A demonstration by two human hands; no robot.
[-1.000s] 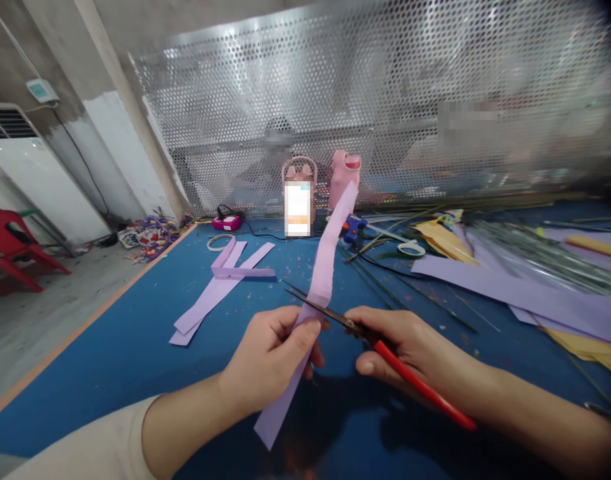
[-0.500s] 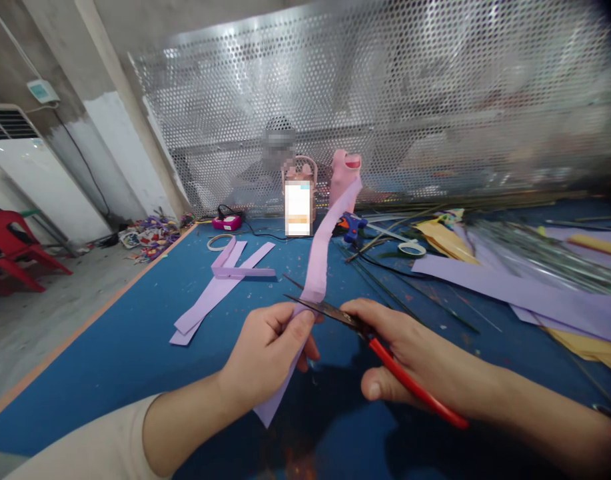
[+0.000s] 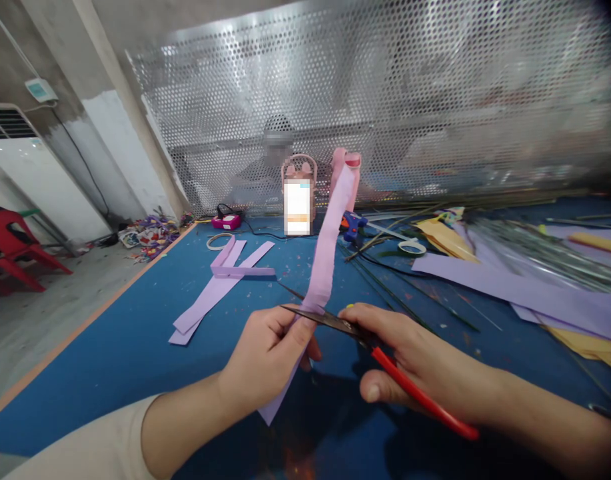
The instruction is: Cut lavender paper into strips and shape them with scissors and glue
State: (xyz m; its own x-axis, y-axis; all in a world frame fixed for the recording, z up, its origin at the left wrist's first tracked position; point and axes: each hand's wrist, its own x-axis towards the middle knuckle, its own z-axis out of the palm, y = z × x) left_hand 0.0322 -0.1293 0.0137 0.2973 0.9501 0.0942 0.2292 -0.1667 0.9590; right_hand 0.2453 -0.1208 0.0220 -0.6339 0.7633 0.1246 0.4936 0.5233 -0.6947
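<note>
My left hand [image 3: 272, 357] pinches a long purple paper strip [image 3: 325, 260] between thumb and fingers. One end of the strip rises away from me, bent above the fingertips, and the pointed lower end hangs below the hand. My right hand [image 3: 410, 357] is closed around red-handled scissors [image 3: 410, 390]. Their dark blades are parted and lie across the strip just beyond my left thumb. More purple strips [image 3: 210, 300] lie crossed on the blue table [image 3: 135, 373], one of them folded.
Behind the strip stand a phone [image 3: 298, 207] and a pink object [image 3: 339, 173]. A blue glue gun [image 3: 354, 225] lies near a roll of white tape [image 3: 412, 247]. Purple sheets [image 3: 515, 287] and green stems spread at the right. Perforated metal [image 3: 225, 87] backs the table.
The upper part of the strip has swung more upright. The scissor blades have shifted slightly down toward my left thumb, and the red handle has dipped a little.
</note>
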